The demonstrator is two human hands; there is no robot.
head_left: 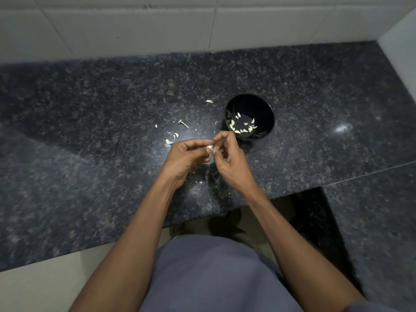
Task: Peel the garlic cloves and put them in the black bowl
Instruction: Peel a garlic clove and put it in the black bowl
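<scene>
**A:** What is seen nearest the camera?

**B:** A grey-blue garment (216, 275) is seen at the bottom, and two bare forearms are stretched forward over a dark speckled stone counter (90, 176).

**A:** How are the hands held?

**B:** The left hand (188, 154) and the right hand (227, 154) are brought together above the counter, fingertips meeting. A small pale garlic clove (210, 147) is pinched between them; the fingers of both hands are curled round it. (How much skin is left on it cannot be told.)

**A:** What lies around the hands?

**B:** Just left of the left hand, scraps of garlic skin (168, 142) are scattered on the counter. A little beyond these a thin dry stem piece (183, 123) is found, and farther still a single pale bit (209, 101).

**A:** And the bowl?

**B:** The black bowl (263, 102) is set just beyond the right hand, slightly to its right. Peeled cloves (243, 128) are gathered on its floor.

**A:** Beyond that?

**B:** A white tiled wall (157, 25) is seen behind the counter.
</scene>
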